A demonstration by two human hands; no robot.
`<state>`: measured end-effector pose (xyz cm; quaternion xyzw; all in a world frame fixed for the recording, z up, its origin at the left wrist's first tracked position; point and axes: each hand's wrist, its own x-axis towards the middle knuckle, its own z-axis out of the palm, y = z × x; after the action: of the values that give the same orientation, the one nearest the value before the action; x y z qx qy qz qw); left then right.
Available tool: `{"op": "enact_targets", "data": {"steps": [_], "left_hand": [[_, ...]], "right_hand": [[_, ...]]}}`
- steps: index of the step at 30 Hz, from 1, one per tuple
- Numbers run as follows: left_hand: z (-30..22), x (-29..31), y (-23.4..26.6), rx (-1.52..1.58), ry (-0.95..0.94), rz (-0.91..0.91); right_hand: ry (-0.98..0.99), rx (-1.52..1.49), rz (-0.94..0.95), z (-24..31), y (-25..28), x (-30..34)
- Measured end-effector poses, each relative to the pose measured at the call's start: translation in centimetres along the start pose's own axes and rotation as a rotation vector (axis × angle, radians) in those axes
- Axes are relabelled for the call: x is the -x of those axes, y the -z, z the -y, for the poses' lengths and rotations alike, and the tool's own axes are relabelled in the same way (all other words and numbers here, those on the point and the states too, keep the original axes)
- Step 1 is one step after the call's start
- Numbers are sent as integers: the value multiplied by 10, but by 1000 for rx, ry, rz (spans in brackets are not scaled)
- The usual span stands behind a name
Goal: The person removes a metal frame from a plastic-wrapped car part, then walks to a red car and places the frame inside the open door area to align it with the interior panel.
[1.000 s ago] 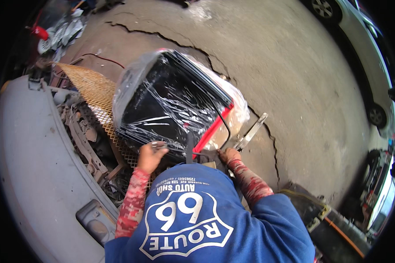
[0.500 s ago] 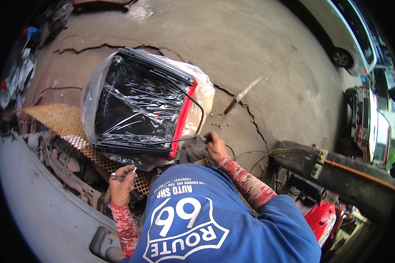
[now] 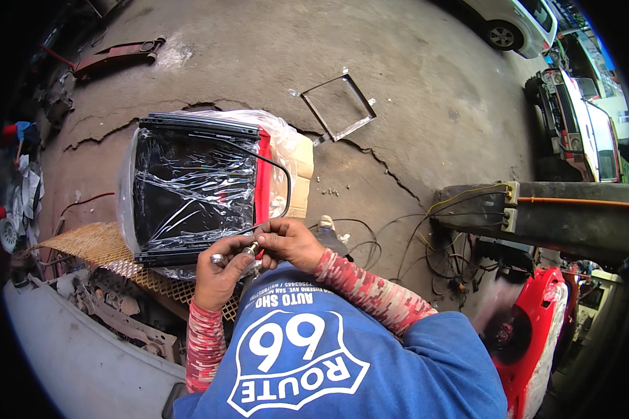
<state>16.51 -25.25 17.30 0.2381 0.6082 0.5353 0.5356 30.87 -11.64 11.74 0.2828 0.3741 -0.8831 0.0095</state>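
My left hand (image 3: 222,271), with a ring on one finger, pinches a small metal bolt (image 3: 254,247). From the other side my right hand (image 3: 290,243) closes its fingertips on the same bolt. Both hands meet in front of my blue shirt. Just beyond them lies a black car seat (image 3: 196,178) wrapped in clear plastic, with dark metal rails (image 3: 199,126) along two sides. A bent black bar (image 3: 287,188) loops past its red edge (image 3: 262,174). The right hand hides part of that bar's near end.
A square metal frame (image 3: 363,93) with corner tabs lies on the cracked concrete floor (image 3: 426,133). Small loose hardware (image 3: 328,190) is scattered near the seat. Yellowish mesh (image 3: 105,244) and a grey car panel (image 3: 84,335) border the left. A dark post (image 3: 566,213) and cables stand right.
My right hand has moved left to join the left hand at the bolt. The metal frame, earlier seen edge-on, now shows as an open square farther away. The view has shifted.
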Motion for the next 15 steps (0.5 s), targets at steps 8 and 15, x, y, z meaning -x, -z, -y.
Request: {"op": "enact_targets", "data": {"steps": [8, 15], "left_hand": [[0, -27, -82, -13, 3, -78], [11, -65, -184, 31, -5, -213]], "right_hand": [[-19, -167, 55, 23, 70, 41], [-25, -141, 99, 50, 158, 81]]}}
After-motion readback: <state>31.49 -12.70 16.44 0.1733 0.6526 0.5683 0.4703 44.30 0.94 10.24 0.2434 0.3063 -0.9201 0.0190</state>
